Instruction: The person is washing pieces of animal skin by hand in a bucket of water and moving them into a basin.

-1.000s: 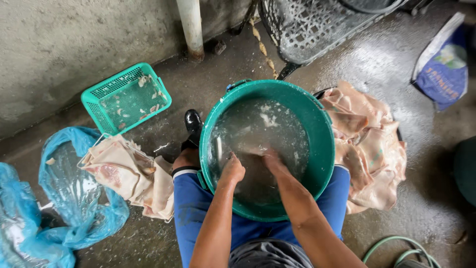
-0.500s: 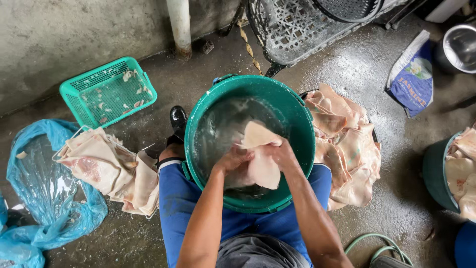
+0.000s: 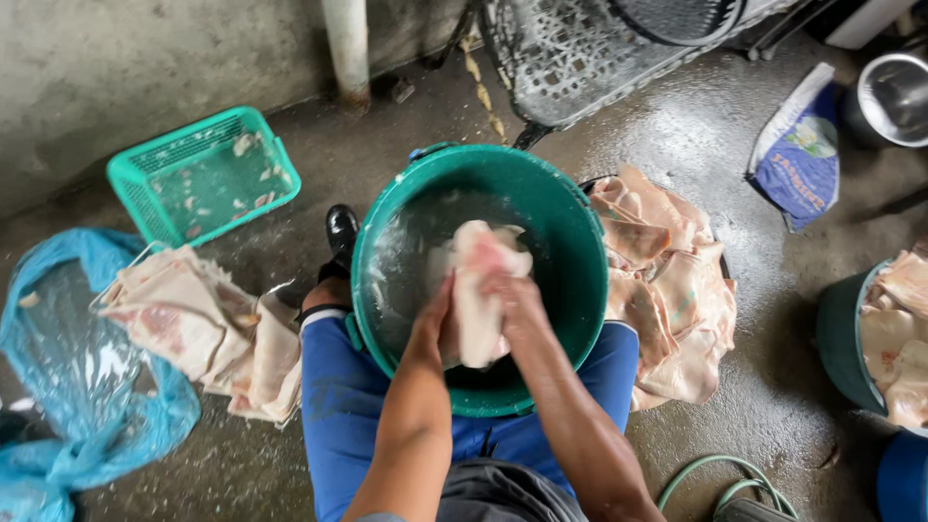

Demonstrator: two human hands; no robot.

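- Seen from above, a seated person in blue trousers holds a green tub (image 3: 570, 261) between the knees at centre frame; cloudy water fills its bottom.
- The left hand (image 3: 440, 324) and the right hand (image 3: 512, 295) are both clenched around a pale, limp skin (image 3: 480, 290), lifted above the water inside the tub; it hangs folded between the palms and drips.
- Risk: the skin looks wet and slick, so it could slide out of the grasp and splash back, or drop over the rim onto the dirty floor (image 3: 677, 145).
- Risk: the tub sits tilted toward the person, gripped only by the legs; a hard tug might tip it and spill water over the trousers and the black shoe (image 3: 340, 232) at its upper left.
- Risk: the concrete floor is wet and shiny; the green hose (image 3: 720, 478) at lower right lies near the feet and could trip someone standing up.
- More skins lie in a pile (image 3: 667, 280) just right of the tub, and another heap (image 3: 193, 329) lies at left, on a metal tray; loose edges touch the floor and may pick up grit.
- Packages: a blue and white sack (image 3: 797, 159) lies flat at upper right, a pale picture on its face; the print is too small to tell.
- A crumpled blue bag (image 3: 68, 406) spreads at lower left; a green basket (image 3: 198, 174), upper left, holds scraps; no signs are visible.
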